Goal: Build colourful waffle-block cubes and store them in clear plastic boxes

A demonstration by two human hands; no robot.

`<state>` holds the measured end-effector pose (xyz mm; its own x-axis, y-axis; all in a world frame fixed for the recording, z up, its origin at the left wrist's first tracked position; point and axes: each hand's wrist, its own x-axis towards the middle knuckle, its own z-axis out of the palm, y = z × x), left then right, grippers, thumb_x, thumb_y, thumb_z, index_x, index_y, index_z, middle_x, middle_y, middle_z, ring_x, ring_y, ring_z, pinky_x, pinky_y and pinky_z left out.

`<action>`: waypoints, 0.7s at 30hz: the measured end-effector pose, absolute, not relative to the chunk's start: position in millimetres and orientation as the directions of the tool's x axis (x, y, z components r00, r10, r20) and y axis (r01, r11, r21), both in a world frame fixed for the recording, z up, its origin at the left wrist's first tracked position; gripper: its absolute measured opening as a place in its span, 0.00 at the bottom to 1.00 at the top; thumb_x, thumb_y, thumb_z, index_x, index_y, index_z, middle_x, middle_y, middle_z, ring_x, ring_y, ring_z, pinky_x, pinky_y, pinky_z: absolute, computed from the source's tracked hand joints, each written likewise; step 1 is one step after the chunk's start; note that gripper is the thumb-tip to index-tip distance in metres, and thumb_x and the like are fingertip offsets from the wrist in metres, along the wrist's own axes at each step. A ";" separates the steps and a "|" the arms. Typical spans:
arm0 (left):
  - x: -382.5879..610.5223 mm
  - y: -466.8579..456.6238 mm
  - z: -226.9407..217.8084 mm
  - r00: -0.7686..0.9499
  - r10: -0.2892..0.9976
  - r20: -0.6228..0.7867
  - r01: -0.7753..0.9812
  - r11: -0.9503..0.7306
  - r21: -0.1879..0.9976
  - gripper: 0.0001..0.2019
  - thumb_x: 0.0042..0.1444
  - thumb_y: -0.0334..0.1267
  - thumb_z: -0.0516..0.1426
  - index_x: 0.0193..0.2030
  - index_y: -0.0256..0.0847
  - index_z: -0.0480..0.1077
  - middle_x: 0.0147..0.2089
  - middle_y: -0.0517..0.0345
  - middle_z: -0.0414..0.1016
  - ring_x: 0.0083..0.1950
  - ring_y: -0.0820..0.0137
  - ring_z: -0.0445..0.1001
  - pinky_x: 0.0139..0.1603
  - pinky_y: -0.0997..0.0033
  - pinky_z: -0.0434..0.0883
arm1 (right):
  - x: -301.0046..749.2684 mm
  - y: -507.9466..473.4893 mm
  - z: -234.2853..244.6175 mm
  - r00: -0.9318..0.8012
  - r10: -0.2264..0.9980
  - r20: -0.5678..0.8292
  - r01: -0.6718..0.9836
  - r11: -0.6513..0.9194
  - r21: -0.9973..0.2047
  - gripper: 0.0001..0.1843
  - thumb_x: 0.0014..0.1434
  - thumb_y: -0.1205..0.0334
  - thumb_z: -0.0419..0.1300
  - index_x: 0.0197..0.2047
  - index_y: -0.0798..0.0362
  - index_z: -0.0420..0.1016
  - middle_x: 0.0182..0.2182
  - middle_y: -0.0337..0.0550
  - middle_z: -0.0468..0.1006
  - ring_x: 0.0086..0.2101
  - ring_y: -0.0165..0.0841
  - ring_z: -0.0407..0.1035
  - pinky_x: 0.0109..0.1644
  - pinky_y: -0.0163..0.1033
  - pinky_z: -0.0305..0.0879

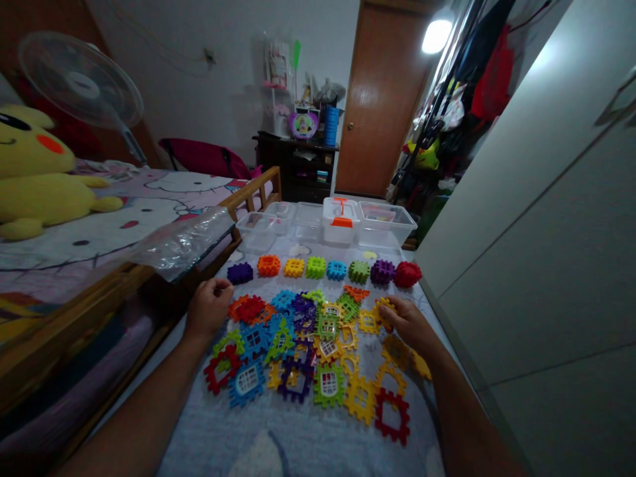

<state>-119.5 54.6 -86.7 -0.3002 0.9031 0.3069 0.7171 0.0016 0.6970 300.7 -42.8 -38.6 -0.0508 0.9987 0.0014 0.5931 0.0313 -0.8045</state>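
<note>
My right hand [408, 320] grips a yellow interlocking building piece [385, 311] between thumb and fingers, beside another yellow piece [368, 322] on the sheet. At the left edge of the spread pieces, my left hand [211, 306] is closed with fingers curled; whether anything is in it cannot be made out. Closest to it are a dark purple block stack [240, 273] and a red piece [252, 309]. Between my hands lie notched panels, among them a blue window panel [247, 382], a green window panel [328, 385], a purple frame [297, 380] and a red frame [392, 415].
Several colour-sorted stacks, including an orange one [269, 265] and a red one [407, 274], form a row beyond the pieces. Behind them stand clear bins [387, 225] and a lidded box [340, 228]. A wooden rail [149, 291] runs left; a pale cabinet [536, 199] stands right.
</note>
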 end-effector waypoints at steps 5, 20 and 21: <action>-119.5 55.4 -87.3 -0.308 0.902 0.302 0.714 0.009 0.701 0.10 0.49 0.46 0.52 0.31 0.42 0.68 0.35 0.55 0.69 0.37 0.63 0.72 0.45 0.63 0.70 | 290.3 -46.1 -40.2 -0.206 0.976 -0.070 0.589 0.066 -0.805 0.16 0.61 0.49 0.52 0.29 0.51 0.66 0.23 0.34 0.67 0.23 0.28 0.62 0.27 0.33 0.59; -117.6 54.1 -83.5 -0.307 0.910 0.280 0.697 0.014 0.717 0.09 0.48 0.45 0.53 0.31 0.42 0.69 0.35 0.55 0.68 0.36 0.64 0.71 0.43 0.64 0.69 | 318.6 -53.9 -19.8 -0.125 0.988 0.091 0.863 0.153 -0.482 0.08 0.58 0.64 0.57 0.41 0.52 0.74 0.37 0.45 0.77 0.35 0.35 0.70 0.41 0.41 0.66; -118.3 54.7 -84.7 -0.308 0.909 0.281 0.699 0.016 0.715 0.10 0.48 0.45 0.53 0.31 0.42 0.69 0.35 0.55 0.69 0.36 0.64 0.71 0.43 0.64 0.69 | 316.6 -56.1 -22.3 -0.183 0.981 0.056 0.871 0.188 -0.454 0.09 0.57 0.65 0.57 0.42 0.52 0.75 0.38 0.46 0.78 0.38 0.37 0.71 0.44 0.42 0.66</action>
<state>-118.3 54.7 -84.7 -0.3076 0.9092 0.2808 0.6992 0.0158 0.7147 316.6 -56.1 -22.3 -0.1832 0.9815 0.0555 0.8707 0.1883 -0.4544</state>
